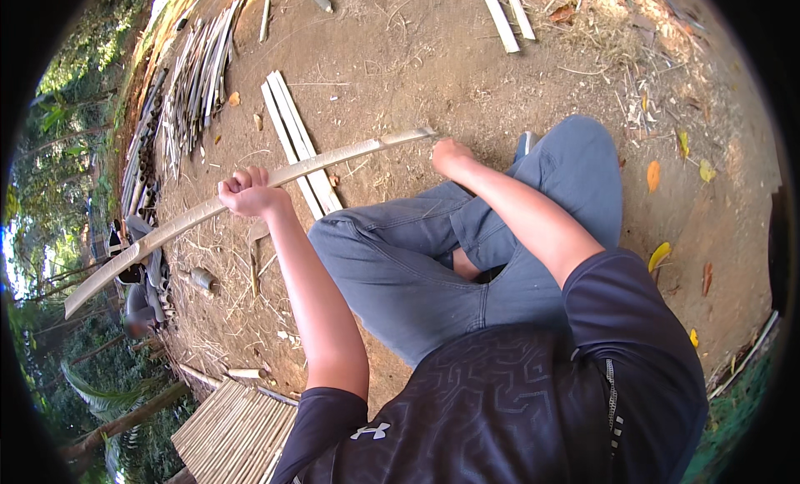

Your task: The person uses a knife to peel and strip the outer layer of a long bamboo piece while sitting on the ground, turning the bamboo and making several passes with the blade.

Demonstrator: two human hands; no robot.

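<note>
A long split bamboo strip runs across in front of me, from the far left up to near my right hand. My left hand is closed around its middle, fingers curled over the top. My right hand makes a fist just beside the strip's right end. Whether this fist holds anything is hidden. Under the strip, two or three pale split bamboo pieces lie on the ground beyond my left knee.
I sit cross-legged on bare dirt. A pile of bamboo poles lies at the far left. Another person sits at the left edge. A slatted bamboo panel is at lower left. More strips lie at the top.
</note>
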